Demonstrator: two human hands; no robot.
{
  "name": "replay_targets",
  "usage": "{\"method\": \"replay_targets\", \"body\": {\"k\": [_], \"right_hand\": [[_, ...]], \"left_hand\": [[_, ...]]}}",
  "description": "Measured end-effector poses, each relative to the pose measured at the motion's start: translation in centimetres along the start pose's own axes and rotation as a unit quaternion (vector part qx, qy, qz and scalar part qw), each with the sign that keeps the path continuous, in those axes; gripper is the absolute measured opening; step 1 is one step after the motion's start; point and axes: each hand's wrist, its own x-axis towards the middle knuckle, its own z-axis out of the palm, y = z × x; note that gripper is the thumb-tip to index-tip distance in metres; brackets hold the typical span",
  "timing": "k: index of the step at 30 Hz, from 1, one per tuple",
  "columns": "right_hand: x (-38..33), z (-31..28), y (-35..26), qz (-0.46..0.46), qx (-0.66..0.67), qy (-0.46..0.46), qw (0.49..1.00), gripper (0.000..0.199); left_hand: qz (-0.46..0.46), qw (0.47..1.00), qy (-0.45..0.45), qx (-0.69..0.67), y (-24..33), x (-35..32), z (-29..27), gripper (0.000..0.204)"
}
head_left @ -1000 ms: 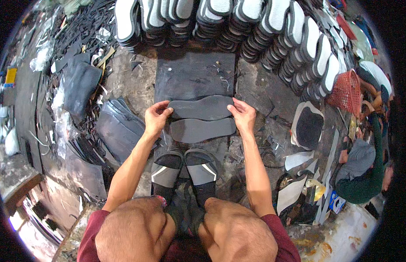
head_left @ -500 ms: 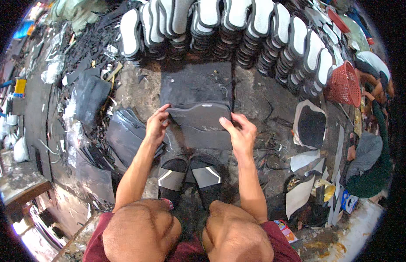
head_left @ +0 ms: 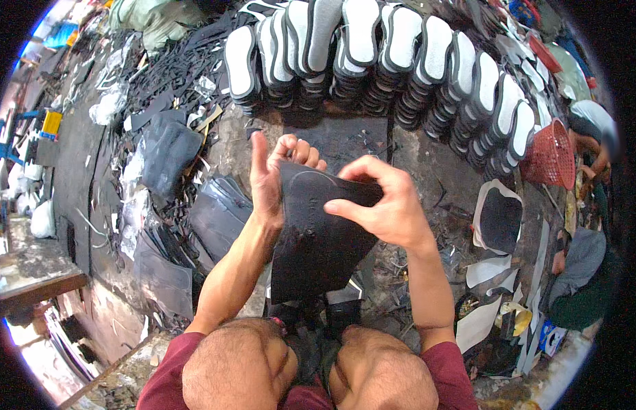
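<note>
You have the thin, black, matte sheet of what looks like rubber or foam (head_left: 318, 256) raised off the floor (head_left: 417, 160), in front of your knees (head_left: 229, 369) and over the grey-strapped sandals (head_left: 347, 290), which it partly hides. Your right hand (head_left: 390, 198) has it pinched near the upper right: thumb flat on the near face, fingers (head_left: 366, 166) bent over and behind the top edge. Your left hand (head_left: 271, 178) is at the upper left corner, thumb up and away from the sheet, the other fingers curled at the far side; whether they grip it or merely steady it, you cannot tell from this angle.

Judge it light, since it hangs from so little hold, and pliable rather than floppy: the top edge bows between your hands while the lower part hangs fairly flat. The dull face should give fair grip, though dust could make it slick. It seems unlikely to break, but a hard pinch may crease or dent it. Take it by the two upper corners, thumbs in front and fingers behind, with broad pads rather than nails. Spread the hold wide so that the middle does not buckle, and keep clear of the faint raised marking near the top.
</note>
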Motion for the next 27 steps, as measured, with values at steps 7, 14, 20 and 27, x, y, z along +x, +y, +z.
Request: {"method": "replay_targets", "body": {"k": [7,14,20,27], "right_hand": [[-1.0,-1.2,0.8,0.024,0.081,0.08,0.993,0.029],[-5.3,-1.8,-3.9,-0.272,-0.163,0.131,0.939,0.03],[-3.9,-1.4,-3.3,-0.176,-0.144,0.189,0.955,0.033],[-3.7,-1.7,-2.9,-0.159,-0.144,0.179,0.96,0.031]], "left_hand": [[-0.108,0.902,-0.082,0.409,1.4,-6.8,-0.1,0.132],[-0.071,0.812,0.012,0.579,0.7,-8.3,1.3,0.058],[-0.105,0.78,0.029,0.617,0.3,-8.5,4.1,0.037],[-0.105,0.773,0.034,0.624,0.0,-8.5,3.8,0.043]]}}
